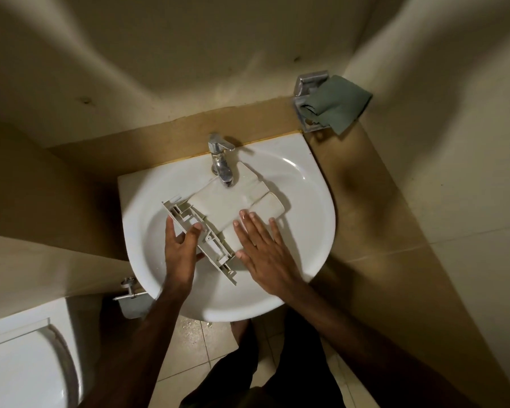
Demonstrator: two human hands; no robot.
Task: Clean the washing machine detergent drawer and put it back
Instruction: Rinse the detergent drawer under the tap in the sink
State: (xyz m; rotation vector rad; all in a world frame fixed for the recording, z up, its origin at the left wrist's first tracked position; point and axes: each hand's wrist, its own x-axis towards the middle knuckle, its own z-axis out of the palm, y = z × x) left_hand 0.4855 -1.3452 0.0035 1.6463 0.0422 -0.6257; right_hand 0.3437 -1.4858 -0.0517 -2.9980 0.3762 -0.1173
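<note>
One detergent drawer (218,207), off-white plastic, lies upside down in one white sink (306,207), set diagonally from near left to far right. Its smooth, rounded underside faces up; its far end sits under the single chrome tap (221,160). Its front panel (200,237), a long bar with ribbed, hollow recesses showing, runs across the near-left end. The left hand (180,248) grips this panel, thumb on the left edge and fingers curled onto the recessed side. The right hand (262,248) lies flat, fingers straight and spread, pressing on the drawer's underside. One green cloth (336,107) hangs on one metal wall holder (306,92) at far right. One white toilet (21,363) stands at near left.
</note>
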